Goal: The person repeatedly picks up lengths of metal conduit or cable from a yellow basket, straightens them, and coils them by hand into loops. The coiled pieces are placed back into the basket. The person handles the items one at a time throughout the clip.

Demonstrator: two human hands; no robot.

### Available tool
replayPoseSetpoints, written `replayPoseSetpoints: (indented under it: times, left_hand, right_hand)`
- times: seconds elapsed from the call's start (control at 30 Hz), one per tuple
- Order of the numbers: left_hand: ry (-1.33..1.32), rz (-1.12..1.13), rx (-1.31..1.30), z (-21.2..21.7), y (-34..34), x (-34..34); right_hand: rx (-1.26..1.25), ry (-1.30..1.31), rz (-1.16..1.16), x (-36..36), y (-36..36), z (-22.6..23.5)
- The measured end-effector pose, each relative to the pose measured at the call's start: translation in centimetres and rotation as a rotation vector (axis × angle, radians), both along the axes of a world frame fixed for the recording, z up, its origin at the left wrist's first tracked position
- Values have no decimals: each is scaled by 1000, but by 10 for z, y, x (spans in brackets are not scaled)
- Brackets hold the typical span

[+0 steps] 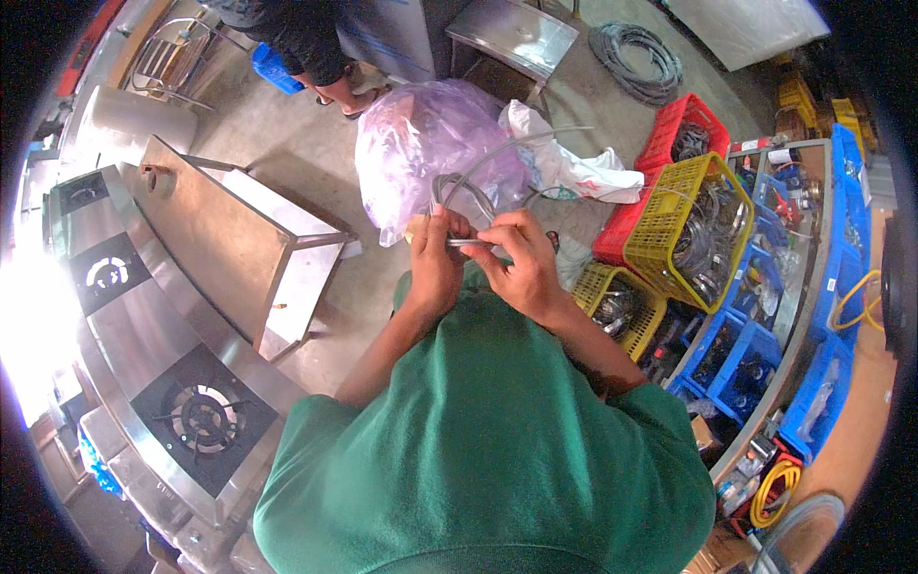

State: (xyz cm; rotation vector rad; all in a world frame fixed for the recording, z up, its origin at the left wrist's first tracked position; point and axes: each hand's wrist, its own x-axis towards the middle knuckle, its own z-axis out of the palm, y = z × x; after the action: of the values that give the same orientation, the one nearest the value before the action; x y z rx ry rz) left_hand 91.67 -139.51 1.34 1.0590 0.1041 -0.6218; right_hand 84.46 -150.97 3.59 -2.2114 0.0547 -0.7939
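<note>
The left hand (437,256) is raised in front of the chest with its fingers curled shut around a bundle of thin grey flexible metal tubes (478,177), the thumb pressed on top near a short bright metal end piece (466,243) that lies crosswise between both hands. The right hand (521,263) meets it from the other side, its fingertips pinching the same end piece, so the two hands almost touch. From the grip the tubes loop upward and arc to the right, passing in front of a large translucent purple plastic bag (411,153) that stands full on the concrete floor (306,143). Just right of the bag lies a crumpled white plastic bag (574,167). Further right stand a yellow plastic mesh crate (669,215) holding coiled metal parts, a red plastic crate (674,129) behind it, and a smaller yellow basket (612,297) near the right forearm. Blue plastic bins (822,287) fill a shelf along the right edge. To the left runs a long stainless steel gas cooker (143,354) with black burners, and an open stainless steel frame table (239,239) stands between it and the person. At the top another person's legs (316,48) stand by the floor, well apart from the hands. A coil of grey cable (636,57) lies on the floor at the upper right.
</note>
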Motion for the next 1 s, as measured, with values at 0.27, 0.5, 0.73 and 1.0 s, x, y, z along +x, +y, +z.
replayPoseSetpoints:
  times: [0.27, 0.5, 0.73, 1.0]
  left_hand:
    - [162, -2, -126, 1, 2, -1]
    - [66, -103, -149, 8, 7, -3]
    - [45, -250, -99, 2, 14, -4]
    - [216, -378, 17, 5, 17, -10]
  right_hand:
    - [-59, 37, 182, -1, -14, 19]
    - [178, 245, 117, -13, -10, 19]
    - [-309, 62, 224, -7, -36, 27]
    - [-502, -25, 514, 12, -54, 32]
